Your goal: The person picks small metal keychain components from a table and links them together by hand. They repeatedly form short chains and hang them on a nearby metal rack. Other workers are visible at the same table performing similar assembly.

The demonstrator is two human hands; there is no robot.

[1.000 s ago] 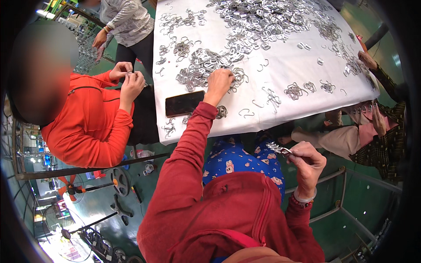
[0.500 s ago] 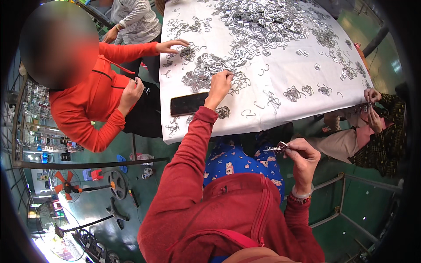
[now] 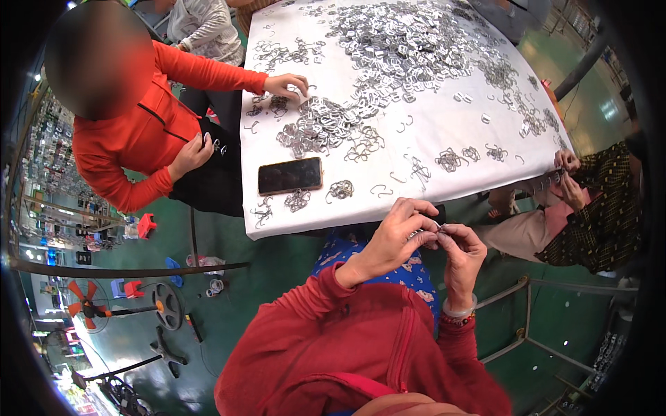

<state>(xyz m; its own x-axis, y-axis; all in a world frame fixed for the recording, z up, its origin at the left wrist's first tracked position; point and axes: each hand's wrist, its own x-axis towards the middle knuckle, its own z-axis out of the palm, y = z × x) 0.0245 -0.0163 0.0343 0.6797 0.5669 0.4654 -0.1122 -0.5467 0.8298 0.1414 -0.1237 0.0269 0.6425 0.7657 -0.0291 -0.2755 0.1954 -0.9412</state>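
My left hand and my right hand meet in front of my lap, just off the table's near edge. The fingertips of both are pinched together. A bit of the small metal pieces shows between them; fingers cover most of it, and what my left fingertips grip is hidden. On the white-covered table lies a heap of flat silver buckles, with bent wire hooks beside it. Closer to me are small clumps of hooks and a dark phone.
A larger buckle heap covers the table's far part. At left, a person in red reaches a hand to the nearer heap. Another person's hands work at the right corner. A fan stands lower left.
My left hand has come back from the buckle heap to meet my right hand. The red-sleeved person's reaching hand has moved toward the nearer heap. The whole view has shifted slightly.
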